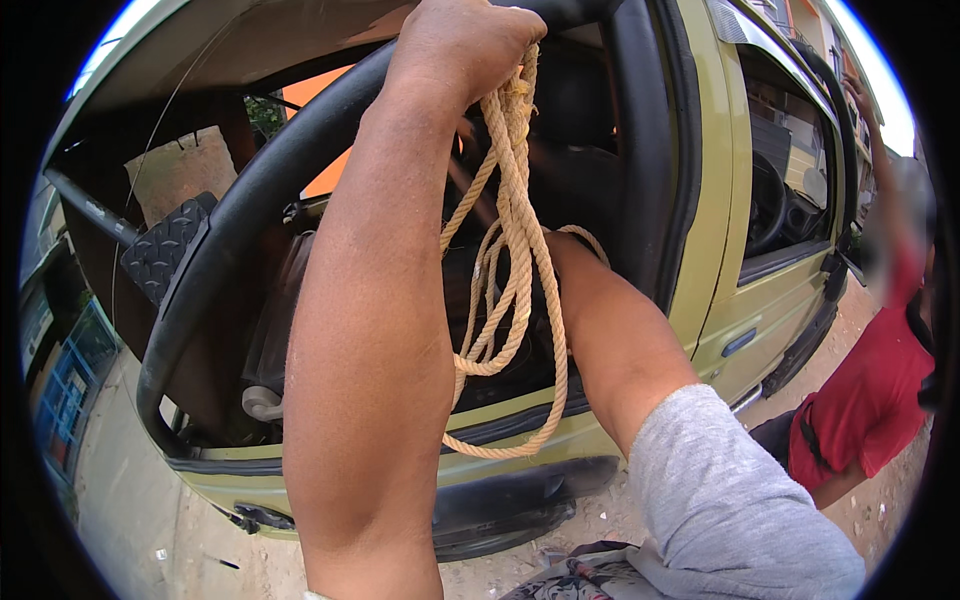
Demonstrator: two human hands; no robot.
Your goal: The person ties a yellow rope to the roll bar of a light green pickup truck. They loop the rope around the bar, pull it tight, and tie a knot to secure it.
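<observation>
Raised at the top of the view, my left hand (pixel 470 45) is closed in a fist over the upper end of a coiled tan rope (pixel 515 200). Several loops of the rope hang below the fist, the lowest reaching down past the vehicle's window sill. My right forearm (pixel 615 320) reaches forward behind and beside the loops, toward the vehicle's dark open side. A smaller part of the coil passes near my right wrist. The fingers of my right hand are hidden by the rope and shadow.
A yellow-green vehicle (pixel 715 200) with a black tubular frame (pixel 265 165) stands right in front. A black treaded plate (pixel 170 245) sticks out at the left. At the right, a person in a red shirt (pixel 865 395) stands beside the vehicle with one arm raised.
</observation>
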